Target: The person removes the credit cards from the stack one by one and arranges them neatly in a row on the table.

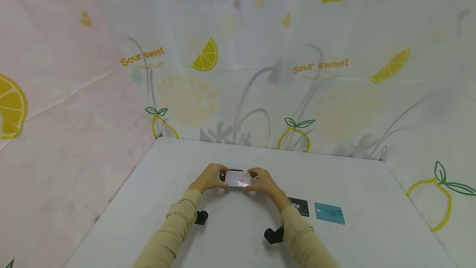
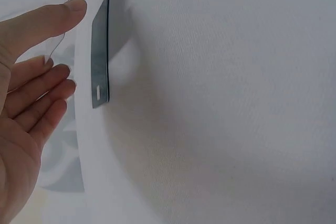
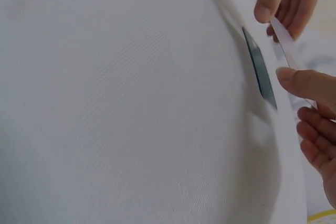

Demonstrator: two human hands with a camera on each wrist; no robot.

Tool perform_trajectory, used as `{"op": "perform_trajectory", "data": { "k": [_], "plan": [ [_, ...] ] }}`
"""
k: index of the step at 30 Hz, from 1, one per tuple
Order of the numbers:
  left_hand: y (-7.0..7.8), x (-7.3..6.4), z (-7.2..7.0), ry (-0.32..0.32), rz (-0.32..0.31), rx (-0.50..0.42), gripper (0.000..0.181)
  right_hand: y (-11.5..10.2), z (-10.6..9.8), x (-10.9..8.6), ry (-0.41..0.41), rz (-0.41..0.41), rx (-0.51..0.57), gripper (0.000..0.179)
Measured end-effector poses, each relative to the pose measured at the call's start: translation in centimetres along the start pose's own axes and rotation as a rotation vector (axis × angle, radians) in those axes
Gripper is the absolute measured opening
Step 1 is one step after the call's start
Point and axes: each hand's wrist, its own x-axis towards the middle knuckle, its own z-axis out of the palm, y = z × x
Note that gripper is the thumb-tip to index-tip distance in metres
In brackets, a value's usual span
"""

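A thin, pale, see-through card [image 1: 238, 179] is held up between both hands in the head view. My left hand [image 1: 210, 178] pinches its left end between thumb and fingers. At the right end, my right hand [image 1: 264, 183] grips it the same way. In the right wrist view the pale card [image 3: 286, 45] appears nearly edge-on, and finger parts hide its ends. Below and behind it a dark card [image 2: 100, 59] lies on the white table, also visible as a dark card [image 3: 260, 66] from the right wrist. Neither hand touches that dark card.
Right of my right forearm lie a black "Vip" card [image 1: 300, 207], partly covered by the arm, and a blue VIP card [image 1: 329, 213]. Lemon-printed cloth walls [image 1: 238, 94] enclose the white table [image 1: 230, 235]. Black fittings [image 1: 274, 235] sit at both wrists.
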Motion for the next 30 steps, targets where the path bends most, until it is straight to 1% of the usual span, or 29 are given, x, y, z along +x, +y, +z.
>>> {"op": "perform_trajectory", "data": {
  "k": [4, 7, 12, 15, 21, 30],
  "plan": [
    [0.5, -0.1, 0.0, -0.017, 0.009, 0.001, 0.056, 0.1, -0.5, -0.5, -0.004, -0.028, 0.001, 0.059],
    [0.9, -0.1, -0.1, -0.02, 0.019, -0.011, 0.057, 0.4, -0.7, -0.7, -0.005, -0.032, 0.001, 0.059],
    [1.4, -0.2, -0.1, -0.013, 0.072, -0.006, 0.054, 0.7, -1.0, -1.2, 0.011, -0.029, 0.035, 0.057],
    [1.7, -0.3, 0.1, -0.007, 0.091, 0.005, 0.052, 0.8, -1.1, -1.5, 0.018, -0.035, 0.047, 0.057],
    [2.2, -0.3, 0.6, 0.0, 0.087, -0.001, 0.053, 0.9, -1.5, -2.1, 0.03, -0.045, 0.055, 0.057],
    [2.6, -0.5, 1.3, -0.007, 0.1, -0.024, 0.052, 1.2, -1.8, -3.3, 0.025, -0.025, 0.05, 0.057]
  ]
}}
